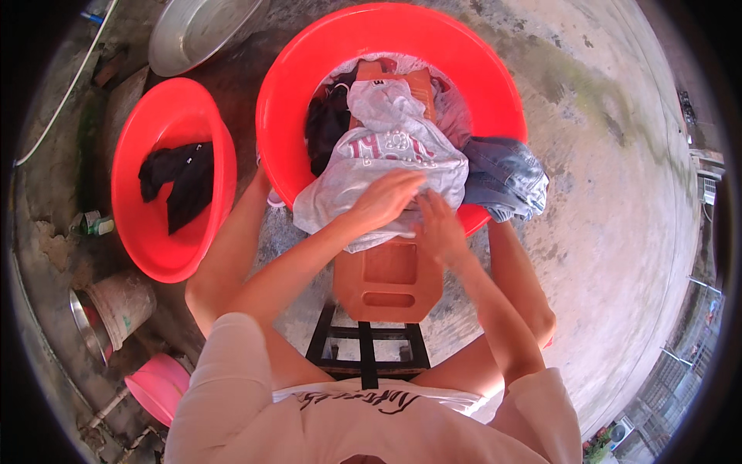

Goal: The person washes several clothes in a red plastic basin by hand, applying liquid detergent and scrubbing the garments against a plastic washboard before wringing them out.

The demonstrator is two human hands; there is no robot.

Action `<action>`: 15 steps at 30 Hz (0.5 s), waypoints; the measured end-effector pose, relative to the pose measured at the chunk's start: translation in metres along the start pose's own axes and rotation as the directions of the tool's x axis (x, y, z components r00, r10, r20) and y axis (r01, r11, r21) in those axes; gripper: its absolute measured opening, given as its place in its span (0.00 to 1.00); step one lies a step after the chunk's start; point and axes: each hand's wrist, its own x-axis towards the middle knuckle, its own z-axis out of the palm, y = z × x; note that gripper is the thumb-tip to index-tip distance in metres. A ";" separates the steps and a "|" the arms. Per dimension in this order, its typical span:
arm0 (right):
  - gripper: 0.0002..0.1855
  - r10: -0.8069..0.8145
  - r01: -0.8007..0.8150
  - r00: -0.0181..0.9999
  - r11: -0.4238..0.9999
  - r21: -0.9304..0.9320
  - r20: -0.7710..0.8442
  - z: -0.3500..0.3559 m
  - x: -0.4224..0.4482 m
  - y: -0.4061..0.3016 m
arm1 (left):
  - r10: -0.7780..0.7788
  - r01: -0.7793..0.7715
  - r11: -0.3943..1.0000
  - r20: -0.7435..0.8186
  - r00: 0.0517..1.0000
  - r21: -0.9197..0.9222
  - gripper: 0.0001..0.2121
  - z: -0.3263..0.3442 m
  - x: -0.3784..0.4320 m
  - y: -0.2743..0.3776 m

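Observation:
A wet grey garment with raised pink and white lettering (pixel 382 156) is draped over an orange-brown plastic washboard (pixel 388 278). The washboard leans into a large red plastic basin (pixel 394 29), its lower end jutting out over the rim towards me. My left hand (pixel 385 200) lies across the front of the garment, fingers stretched to the right. Close beside it, my right hand (pixel 442 227) is on the cloth too, slightly blurred. Whether either hand pinches the fabric is hidden. Dark clothing (pixel 330 124) lies in the basin around the washboard, with suds behind it.
Blue denim (pixel 504 174) hangs over the basin's right rim. On the left stand a smaller red basin (pixel 174 104) holding a black garment (pixel 188 180), a metal basin (pixel 197 29), a dirty bucket (pixel 124 304), a pink basin (pixel 159 383) and a green bottle (pixel 93 224). A black metal frame (pixel 365 351) sits between my legs.

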 end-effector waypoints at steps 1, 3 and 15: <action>0.29 -0.003 0.003 1.000 1.000 -0.004 -0.005 0.002 -0.008 -0.006 | 0.005 -0.005 1.000 -0.005 1.000 0.002 0.14 0.008 0.005 -0.016; 0.30 -0.078 0.077 0.994 0.997 -0.021 -0.076 0.002 -0.017 -0.012 | 0.184 -0.243 0.864 0.172 0.968 0.441 0.21 0.008 0.030 -0.058; 0.30 0.011 -0.008 0.996 0.999 -0.039 0.084 0.009 -0.030 -0.005 | 0.038 -0.117 0.976 0.389 0.920 0.183 0.26 0.042 0.018 0.002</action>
